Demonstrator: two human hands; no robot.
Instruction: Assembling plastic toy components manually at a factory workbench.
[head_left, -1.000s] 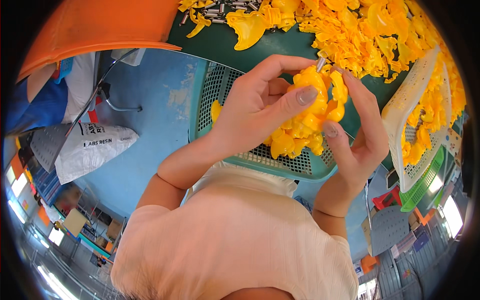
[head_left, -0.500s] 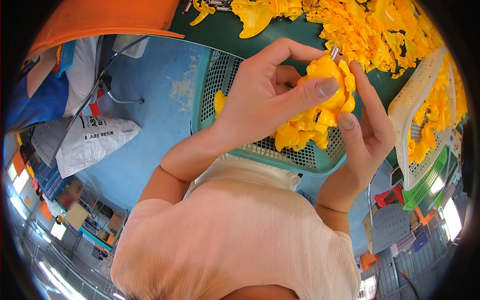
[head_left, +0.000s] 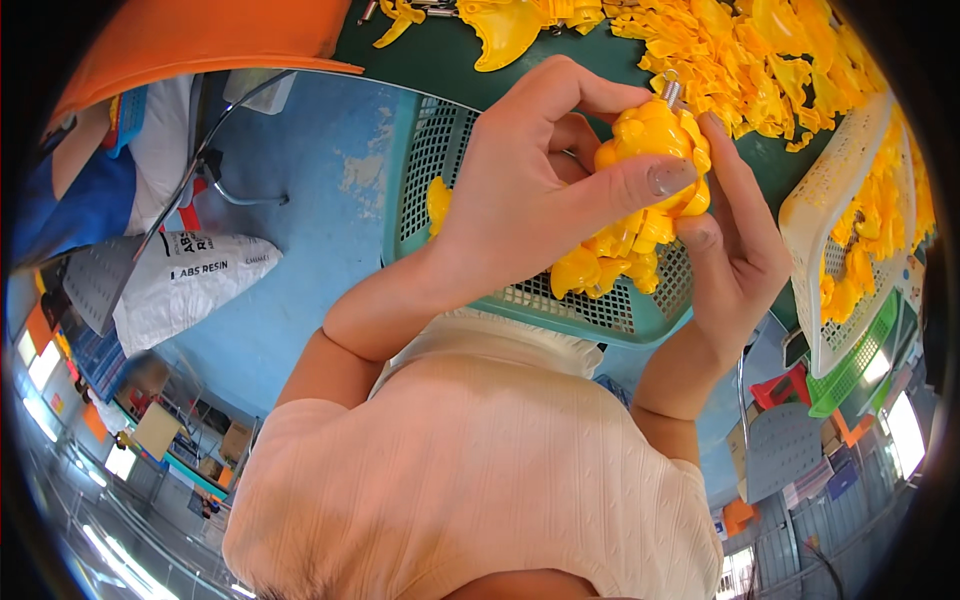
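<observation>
A rounded, glossy yellow plastic piece (head_left: 650,133) is held up between my two hands, above a teal mesh basket (head_left: 555,322). From its top sticks a short silver metal pin (head_left: 671,90). My left hand (head_left: 545,185) grips it with the thumb lying across its front and the fingers curled behind. At its right side, my right hand (head_left: 738,250) closes on it with the thumb below and a finger near the top. More yellow plastic parts (head_left: 600,265) lie in the basket just under the held piece, partly hidden by my hands.
A dark green tabletop (head_left: 420,65) carries a large heap of yellow plastic parts (head_left: 720,65) and a few metal pins. A cream basket (head_left: 808,230) of yellow parts stands at the right. An orange bin (head_left: 210,40) is at the upper left. Another person's arm (head_left: 85,150) shows far left.
The yellow piece has turned slightly in my hands, and its pin now points straighter up. My left thumb has shifted a little to the right across it.
</observation>
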